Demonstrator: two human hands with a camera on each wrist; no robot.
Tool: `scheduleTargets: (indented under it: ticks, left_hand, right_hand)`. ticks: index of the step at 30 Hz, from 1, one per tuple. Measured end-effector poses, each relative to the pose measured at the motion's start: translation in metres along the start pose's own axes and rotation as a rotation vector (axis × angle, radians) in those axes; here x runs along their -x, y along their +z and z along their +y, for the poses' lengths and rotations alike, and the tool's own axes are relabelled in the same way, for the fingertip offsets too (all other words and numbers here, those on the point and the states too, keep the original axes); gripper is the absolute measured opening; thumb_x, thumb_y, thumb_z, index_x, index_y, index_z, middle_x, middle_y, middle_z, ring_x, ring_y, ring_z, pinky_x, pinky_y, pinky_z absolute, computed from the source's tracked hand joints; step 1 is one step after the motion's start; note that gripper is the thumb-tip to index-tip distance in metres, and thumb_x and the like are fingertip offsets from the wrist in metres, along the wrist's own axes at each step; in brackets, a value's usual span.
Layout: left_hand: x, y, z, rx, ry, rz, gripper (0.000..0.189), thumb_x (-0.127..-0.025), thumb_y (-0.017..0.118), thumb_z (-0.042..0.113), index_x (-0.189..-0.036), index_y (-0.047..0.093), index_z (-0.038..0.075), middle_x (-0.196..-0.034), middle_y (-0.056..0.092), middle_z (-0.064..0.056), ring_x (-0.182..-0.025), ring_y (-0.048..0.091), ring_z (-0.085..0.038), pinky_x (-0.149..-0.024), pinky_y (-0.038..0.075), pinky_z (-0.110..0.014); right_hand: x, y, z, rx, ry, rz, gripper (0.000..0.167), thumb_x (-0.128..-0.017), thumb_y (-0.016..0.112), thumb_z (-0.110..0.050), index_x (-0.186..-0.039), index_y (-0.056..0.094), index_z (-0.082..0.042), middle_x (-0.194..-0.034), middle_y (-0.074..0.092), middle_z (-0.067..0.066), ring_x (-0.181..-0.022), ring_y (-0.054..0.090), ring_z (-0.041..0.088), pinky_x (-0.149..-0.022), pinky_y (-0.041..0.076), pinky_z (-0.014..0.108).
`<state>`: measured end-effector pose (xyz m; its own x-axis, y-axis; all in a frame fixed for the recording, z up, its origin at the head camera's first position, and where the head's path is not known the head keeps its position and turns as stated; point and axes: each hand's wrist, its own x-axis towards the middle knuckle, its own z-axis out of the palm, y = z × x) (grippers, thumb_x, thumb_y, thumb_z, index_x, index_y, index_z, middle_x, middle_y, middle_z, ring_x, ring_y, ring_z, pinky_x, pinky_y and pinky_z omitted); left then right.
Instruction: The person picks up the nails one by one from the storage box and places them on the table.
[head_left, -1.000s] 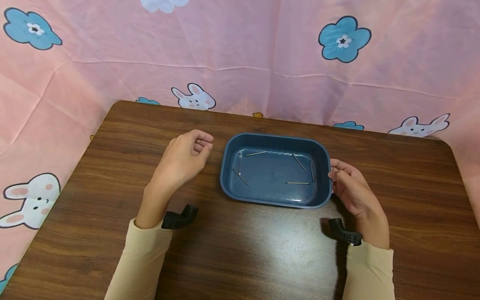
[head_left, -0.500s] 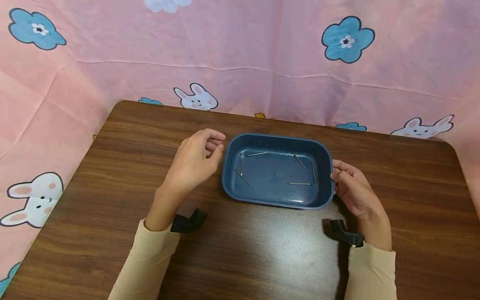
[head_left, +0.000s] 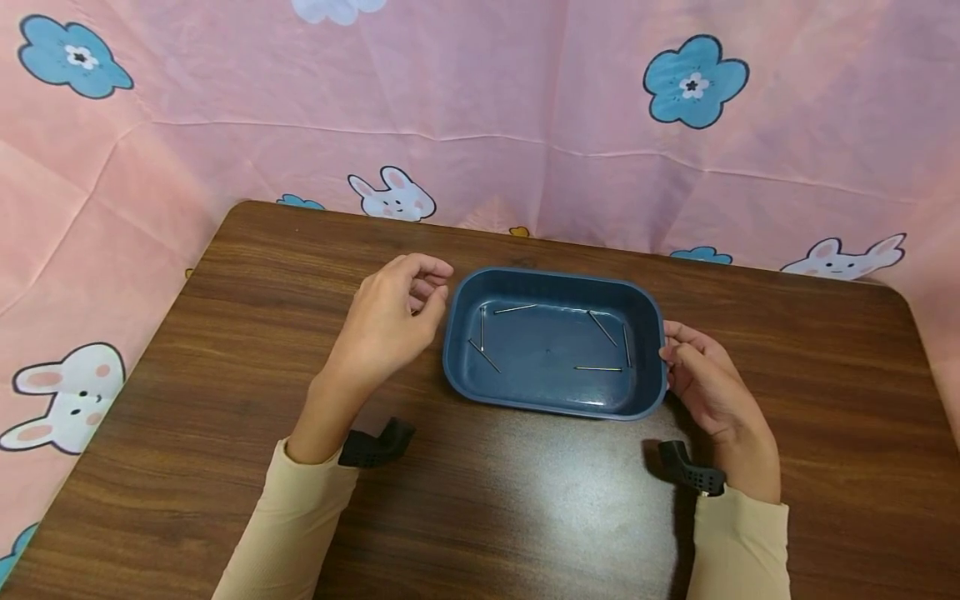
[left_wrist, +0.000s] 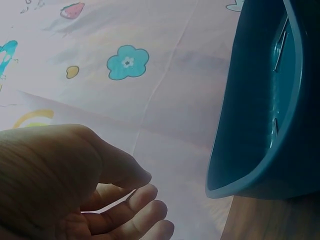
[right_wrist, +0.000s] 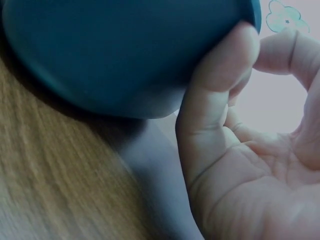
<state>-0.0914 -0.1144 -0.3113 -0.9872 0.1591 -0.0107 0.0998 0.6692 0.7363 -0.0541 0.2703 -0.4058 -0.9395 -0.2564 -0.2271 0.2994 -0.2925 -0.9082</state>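
Observation:
A dark blue rectangular tray (head_left: pixel 555 408) sits on the wooden table. Several thin metal nails (head_left: pixel 597 368) lie along its floor near both ends. Just left of the tray hovers my left hand (head_left: pixel 390 321), fingers loosely curled and apart from the wall. In the left wrist view a thin dark line shows between those fingertips (left_wrist: pixel 145 192); I cannot tell what it is. My right hand (head_left: pixel 708 379) is at the opposite end, thumb and fingertips pinching the tray's rim. The far side of that grip is hidden in the right wrist view.
Brown wood-grain table (head_left: pixel 225 333) surrounds the tray. A pink cloth (head_left: pixel 487 92) printed with rabbits and blue flowers hangs behind the table and on its left. Each wrist carries a black camera mount (head_left: pixel 693 468).
My left hand has moved right, closer to the tray's left end, and then stayed there. The right hand keeps its hold, and the nails lie as before.

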Motion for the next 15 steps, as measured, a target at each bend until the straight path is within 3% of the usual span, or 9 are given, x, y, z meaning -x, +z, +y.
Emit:
scheduleTargets:
  ticks: [15]
  left_hand:
    - [0.000, 0.011, 0.004, 0.036, 0.021, -0.077, 0.028, -0.104, 0.063, 0.013, -0.130, 0.067, 0.004, -0.120, 0.071, -0.010, -0.102, 0.071, -0.024, -0.093, 0.062, -0.042]
  right_hand:
    - [0.000, 0.000, 0.001, 0.003, 0.006, 0.011, 0.034, -0.105, 0.037, 0.002, -0.113, 0.067, -0.011, -0.087, 0.069, -0.006, -0.069, 0.066, 0.004, -0.062, 0.057, 0.018]
